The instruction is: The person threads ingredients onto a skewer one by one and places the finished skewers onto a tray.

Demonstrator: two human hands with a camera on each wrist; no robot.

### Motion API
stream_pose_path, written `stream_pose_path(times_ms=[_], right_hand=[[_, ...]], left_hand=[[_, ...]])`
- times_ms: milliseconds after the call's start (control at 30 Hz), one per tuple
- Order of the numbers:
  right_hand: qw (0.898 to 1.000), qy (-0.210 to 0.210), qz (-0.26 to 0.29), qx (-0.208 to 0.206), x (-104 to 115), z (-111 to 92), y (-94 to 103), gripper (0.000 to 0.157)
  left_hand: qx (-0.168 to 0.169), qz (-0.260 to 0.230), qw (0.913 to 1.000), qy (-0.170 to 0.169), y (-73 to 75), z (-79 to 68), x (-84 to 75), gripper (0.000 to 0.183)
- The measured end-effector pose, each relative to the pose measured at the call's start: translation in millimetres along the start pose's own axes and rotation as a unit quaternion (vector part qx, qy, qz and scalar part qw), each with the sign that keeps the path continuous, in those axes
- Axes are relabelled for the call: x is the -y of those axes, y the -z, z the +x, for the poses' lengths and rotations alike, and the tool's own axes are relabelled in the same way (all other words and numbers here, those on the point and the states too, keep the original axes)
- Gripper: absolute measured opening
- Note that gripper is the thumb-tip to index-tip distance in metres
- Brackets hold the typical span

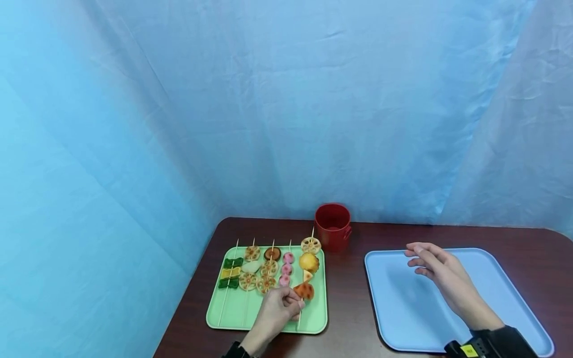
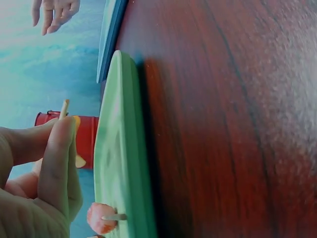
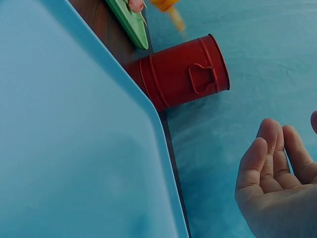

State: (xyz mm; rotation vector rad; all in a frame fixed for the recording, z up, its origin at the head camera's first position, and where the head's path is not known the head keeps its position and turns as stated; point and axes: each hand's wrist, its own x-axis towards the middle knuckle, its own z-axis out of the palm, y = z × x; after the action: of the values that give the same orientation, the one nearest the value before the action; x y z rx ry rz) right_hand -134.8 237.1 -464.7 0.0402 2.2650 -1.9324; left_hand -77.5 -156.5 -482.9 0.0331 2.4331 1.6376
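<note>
My left hand pinches the thin stick of a skewer near the front of a green tray. That skewer carries a lotus root slice, a yellow lump, a pale wedge and an orange-brown piece. In the left wrist view the stick's end sticks out past thumb and fingertips, raised off the tray. Over the blue tray hangs my right hand, holding nothing, its fingers loosely bent. The right wrist view shows its fingers close together.
Several more skewers lie on the green tray, among them pink balls, lotus slices and a green-and-yellow one. Behind that tray stands a red metal bucket. A blue cloth hangs along the dark table's back edge.
</note>
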Motion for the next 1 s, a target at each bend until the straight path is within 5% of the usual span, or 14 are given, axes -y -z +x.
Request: stream_pose_path(times_ms=[133, 433, 700, 867, 1000], right_hand=[[1.0, -0.001, -0.001, -0.003, 0, -1, -0.2, 0.056], [1.0, -0.004, -0.007, -0.007, -2, -4, 0.7, 0.058], [1.0, 0.022, -0.005, -0.009, -3, -10, 9.3, 0.048], [0.992, 0.037, -0.116, -0.04, -3, -16, 17.7, 0.054], [0.962, 0.045, -0.253, -0.087, -4, -21, 33.5, 0.057]], left_hand=[[0.005, -0.016, 0.9996, 0.023, 0.0, 0.7, 3.2, 0.007], [0.001, 0.039, 0.9989, 0.026, 0.9, 6.0, 7.8, 0.008], [0.049, 0.126, 0.9908, 0.006, 20.2, 6.4, -4.6, 0.016], [0.012, 0.153, 0.9871, -0.047, 40.8, 13.5, -14.5, 0.042], [-0.048, 0.209, 0.9717, -0.098, 53.7, 22.5, -16.9, 0.057]])
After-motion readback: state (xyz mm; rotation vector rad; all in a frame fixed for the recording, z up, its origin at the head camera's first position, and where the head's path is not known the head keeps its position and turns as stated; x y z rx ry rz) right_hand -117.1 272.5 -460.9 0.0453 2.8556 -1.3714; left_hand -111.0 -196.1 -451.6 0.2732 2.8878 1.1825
